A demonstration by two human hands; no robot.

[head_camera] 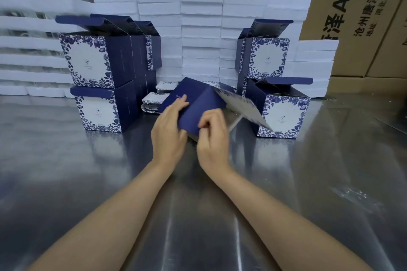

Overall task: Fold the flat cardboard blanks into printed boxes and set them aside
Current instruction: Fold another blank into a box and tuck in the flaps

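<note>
Where the steel table [66, 182] meets the wall of white foam trays [201, 28], two folded boxes stand stacked on the left, the lower box [99, 110] under the upper box [88, 61], both with lids up. Just right of them lies a small pile of flat blanks [152, 103]. At the centre, above the table, the left hand [168, 132] grips the navy blank [198, 105] at its left panel, fingers laid along the face. Beside it the right hand [212, 138] pinches the blank's lower edge, fingers curled. A printed flap hangs off the blank to the right, blurred. Further right stand two more open boxes, the near box [284, 114] in front of the far box [264, 57]. Brown cartons [363, 17] rise behind.
</note>
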